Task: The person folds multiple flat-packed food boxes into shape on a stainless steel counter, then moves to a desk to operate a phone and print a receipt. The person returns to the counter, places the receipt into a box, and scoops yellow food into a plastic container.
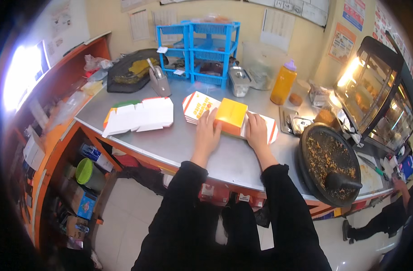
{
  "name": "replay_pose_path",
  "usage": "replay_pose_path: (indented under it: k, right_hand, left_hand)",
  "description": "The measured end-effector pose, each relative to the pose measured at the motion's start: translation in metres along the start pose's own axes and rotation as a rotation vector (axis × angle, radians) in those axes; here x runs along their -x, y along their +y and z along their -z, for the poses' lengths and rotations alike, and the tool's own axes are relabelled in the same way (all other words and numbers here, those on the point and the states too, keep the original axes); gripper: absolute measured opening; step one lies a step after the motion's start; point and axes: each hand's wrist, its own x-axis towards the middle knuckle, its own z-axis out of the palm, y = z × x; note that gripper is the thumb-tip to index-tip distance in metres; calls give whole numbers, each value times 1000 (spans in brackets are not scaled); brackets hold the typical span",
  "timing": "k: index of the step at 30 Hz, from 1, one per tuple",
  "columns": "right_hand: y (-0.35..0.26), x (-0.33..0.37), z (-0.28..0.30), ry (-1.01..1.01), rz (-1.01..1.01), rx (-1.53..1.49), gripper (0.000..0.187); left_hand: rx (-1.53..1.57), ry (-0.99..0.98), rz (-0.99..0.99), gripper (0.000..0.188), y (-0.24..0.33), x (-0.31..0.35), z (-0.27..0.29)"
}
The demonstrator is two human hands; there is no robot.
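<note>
Wears black throughout, with long, loose sleeves (171, 205) ending in rumpled cuffs (194, 169) short of bare hands (208, 135), and dark trousers (241, 226) below.

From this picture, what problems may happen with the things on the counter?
The left hand and right hand flank the yellow box; pressing too hard might dent it. The flat cartons beneath look loosely stacked and could slide. The mortar sits by the counter's front edge, so a bump might spill its crumbs.

I see the box (232, 112) midway on the table (224, 158) — flat carton (145, 115) toward its front left corner, mortar (324, 153) rightward at the front edge, racks (210, 56) behind.
</note>
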Motion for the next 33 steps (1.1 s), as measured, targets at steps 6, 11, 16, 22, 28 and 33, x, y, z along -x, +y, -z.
replay_pose_path:
  k: [6,11,16,22,28,33]
  right_hand:
    - [-34,-1,27,209,174,-105,43]
    - [-51,-13,42,-25,209,-47,65]
    - [-42,-11,24,-95,138,62,63]
    - [-55,-12,34,164,484,-85,53]
    - [-94,2,32,-140,607,-325,33]
    - [-96,5,24,-143,572,-377,24]
  left_hand:
    - [9,236,-17,47,15,4,16]
    - [-58,334,67,44,2,4,14]
    - [-46,407,136,42,-9,4,10]
    - [-110,654,274,49,-24,4,24]
    - [-771,-13,383,50,-80,-6,106]
    - [-823,-318,220,26,-103,-9,138]
